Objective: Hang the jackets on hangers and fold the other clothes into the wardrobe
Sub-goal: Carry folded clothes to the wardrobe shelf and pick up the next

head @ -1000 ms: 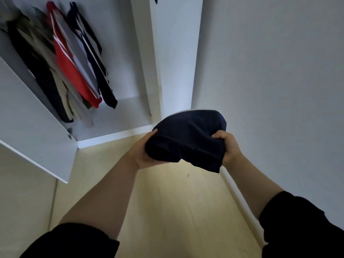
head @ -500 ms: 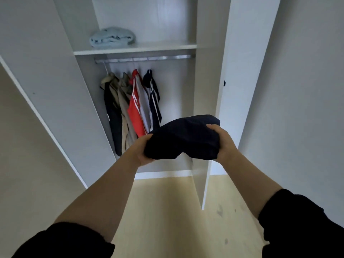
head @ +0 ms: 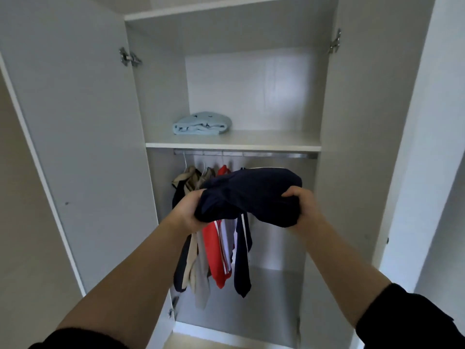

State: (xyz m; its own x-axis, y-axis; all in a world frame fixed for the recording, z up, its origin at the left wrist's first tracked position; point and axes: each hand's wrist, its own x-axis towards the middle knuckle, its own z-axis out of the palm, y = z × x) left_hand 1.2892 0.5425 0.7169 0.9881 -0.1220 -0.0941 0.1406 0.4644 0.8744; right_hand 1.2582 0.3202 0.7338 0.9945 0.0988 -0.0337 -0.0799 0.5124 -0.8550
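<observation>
A folded dark navy garment (head: 251, 195) is held up in front of the open white wardrobe, below its shelf (head: 264, 142). My left hand (head: 187, 212) grips the garment's left end and my right hand (head: 302, 207) grips its right end. On the shelf's left part lies a folded light-blue garment (head: 201, 123). Under the shelf, several jackets (head: 216, 250) in dark, beige, grey, red and navy hang from the metal rail (head: 276, 154), partly hidden behind the bundle.
The left wardrobe door (head: 75, 147) stands open beside my left arm, and the right door (head: 422, 147) stands open to the right. The right half of the shelf and of the hanging space holds nothing.
My view has swung up from the floor to the wardrobe's shelf. Both hands have carried the navy bundle up and in front of the hanging jackets, keeping the same grip.
</observation>
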